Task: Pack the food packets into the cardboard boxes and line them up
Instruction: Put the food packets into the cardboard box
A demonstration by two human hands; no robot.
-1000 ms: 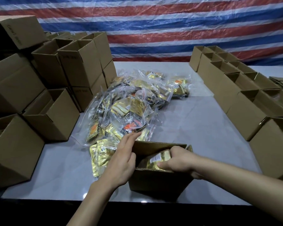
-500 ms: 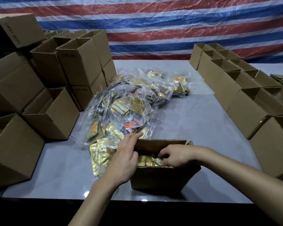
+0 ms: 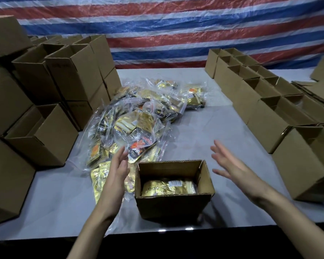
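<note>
An open cardboard box stands near the table's front edge, with gold food packets lying inside. My left hand hovers just left of the box with straight fingers, holding nothing. On the box's right, my right hand is raised and spread, also holding nothing. A big heap of gold packets in clear plastic bags lies behind the box. Two loose gold packets lie by my left wrist.
Stacked open cardboard boxes crowd the left side of the grey table. A lined-up row of open boxes runs along the right side. Flattened cardboard lies at the far right. A striped tarp hangs behind.
Both hands have come off the box and opened. The right hand left the packet inside and lifted to the right; the left hand drew away from the box's left wall.
</note>
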